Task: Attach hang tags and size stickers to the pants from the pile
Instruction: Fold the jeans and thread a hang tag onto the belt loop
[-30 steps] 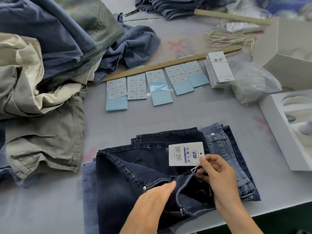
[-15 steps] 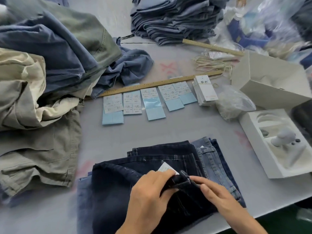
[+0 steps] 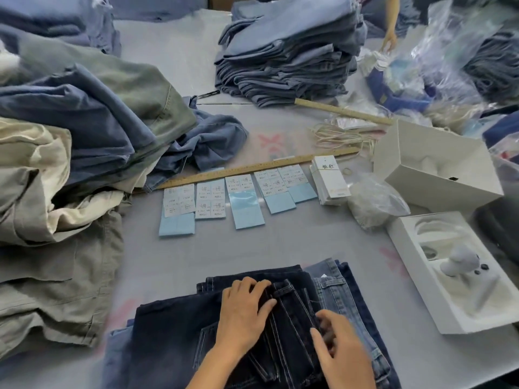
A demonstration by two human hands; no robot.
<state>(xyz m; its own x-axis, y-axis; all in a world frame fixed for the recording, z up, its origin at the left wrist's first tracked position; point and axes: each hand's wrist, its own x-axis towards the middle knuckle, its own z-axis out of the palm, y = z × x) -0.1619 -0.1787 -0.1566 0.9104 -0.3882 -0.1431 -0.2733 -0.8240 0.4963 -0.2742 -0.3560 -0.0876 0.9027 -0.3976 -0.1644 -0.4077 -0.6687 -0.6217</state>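
Observation:
A pair of dark jeans lies folded at the table's near edge, on top of lighter blue jeans. My left hand presses on the dark waistband, fingers slightly bent beside a belt loop. My right hand, blurred, curls its fingers round the fold's right edge. The hang tag on these jeans is hidden. Sheets of size stickers on blue backing lie in a row mid-table. A stack of white hang tags sits at their right end. The loose pile of pants fills the left.
A wooden ruler lies behind the stickers, with tag strings and a second ruler beyond. A clear plastic bag and two white boxes stand on the right. A folded jeans stack and another person's hand are at the back.
The white hang tag that my right hand held has gone under the dark waistband. My left hand folded the waistband over and now lies on it. The view tilted up.

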